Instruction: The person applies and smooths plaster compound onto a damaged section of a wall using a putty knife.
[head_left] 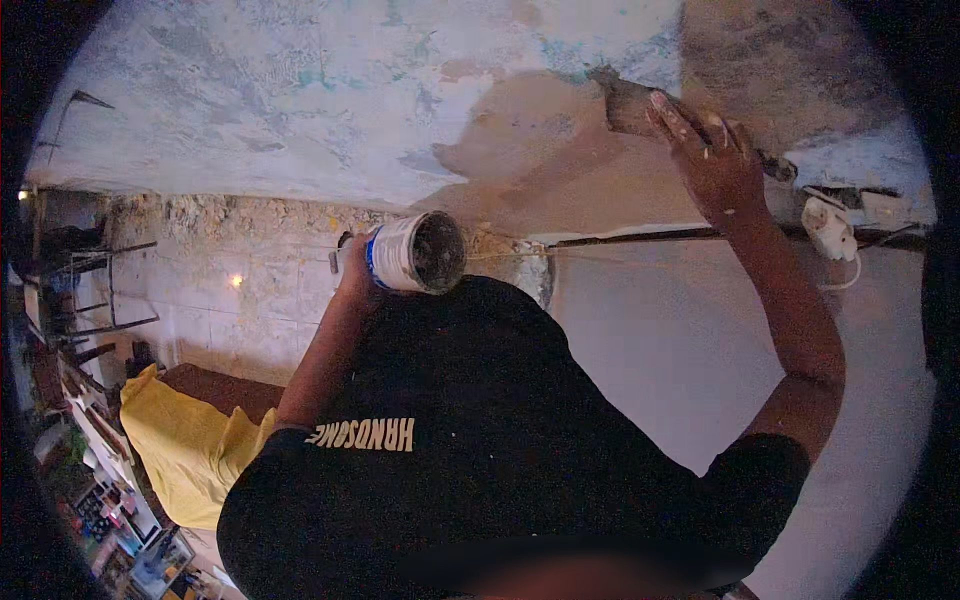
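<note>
My left hand point(354, 268) is closed round a white plastic bucket point(396, 256) with a blue band, held in front of my chest. The bucket is tipped so that its mouth shows, and its inside is coated in dark grey. At the upper right my right hand point(712, 165), its fingers specked with white, grips a broad flat putty knife point(630, 108). The blade lies against the wall point(360, 110), at the upper edge of a smooth brown patch point(545, 165). Part of the handle sticks out past the little-finger side.
A white electrical fitting point(828, 228) with a cable is near my right forearm. A dark strip point(640, 237) runs along the wall's lower edge. To the left are a yellow cloth point(190, 440) over brown furniture, a metal frame point(115, 290) and household clutter point(130, 530).
</note>
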